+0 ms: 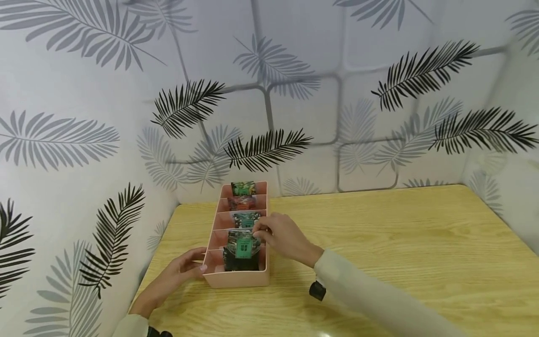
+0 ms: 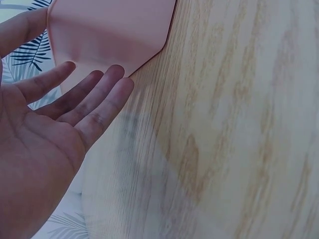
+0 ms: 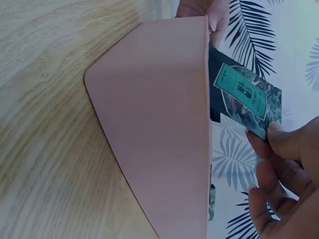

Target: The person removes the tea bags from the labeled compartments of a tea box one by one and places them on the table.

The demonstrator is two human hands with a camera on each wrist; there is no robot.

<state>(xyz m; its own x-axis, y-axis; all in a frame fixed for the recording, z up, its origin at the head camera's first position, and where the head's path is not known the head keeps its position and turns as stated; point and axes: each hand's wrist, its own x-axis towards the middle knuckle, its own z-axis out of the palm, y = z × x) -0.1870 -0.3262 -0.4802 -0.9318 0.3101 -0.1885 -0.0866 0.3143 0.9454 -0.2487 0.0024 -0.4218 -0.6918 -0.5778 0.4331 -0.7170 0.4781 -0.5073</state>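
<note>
A long pink divided box stands on the table, its compartments holding small printed sachets. My right hand pinches the corner of a dark sachet with a green label between thumb and finger. In the right wrist view that sachet sticks up above the box rim, tilted. Behind it in the front compartment sits a black sachet. My left hand is at the box's left front corner, thumb touching the rim. In the left wrist view the left hand's fingers are spread and loosely extended beside the box wall.
Farther back in the box are a teal-and-dark sachet, a red one and a green one, in separate compartments. The wood-grain table extends to the right. Leaf-patterned cloth surrounds the back and sides.
</note>
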